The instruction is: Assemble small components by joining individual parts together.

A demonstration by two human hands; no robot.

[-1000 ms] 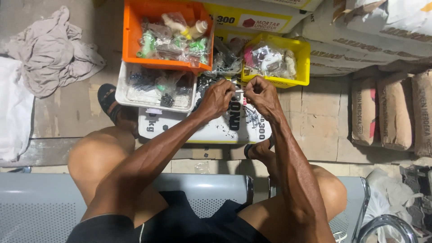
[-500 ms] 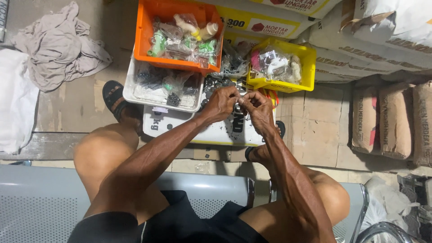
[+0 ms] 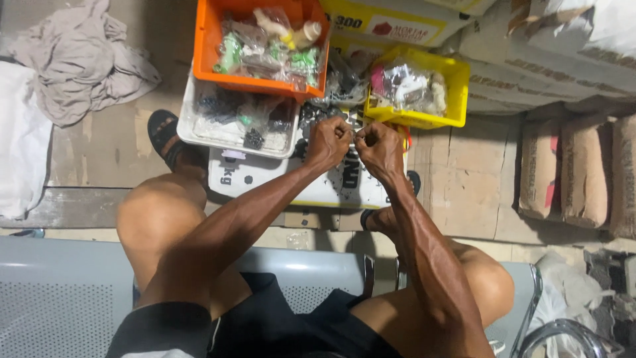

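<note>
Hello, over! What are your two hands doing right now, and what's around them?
Left hand and right hand closed, fingertips together on something tiny, too small to tell. Orange bin, yellow bin, white tray just beyond. Nothing between them.

Both hands [image 3: 354,142] pinched together w/ fingertips touching (item too small), above white tray [image 3: 199,129] & yellow bin [image 3: 457,93].

Dim, warm indoor light from above, flat and even. Soft shadows under the knees and beneath the orange bin [image 3: 209,46]. Faint sheen on the forearms. Sharp centre; slight softness and wide-angle bending at far corners. No strong glare.
</note>
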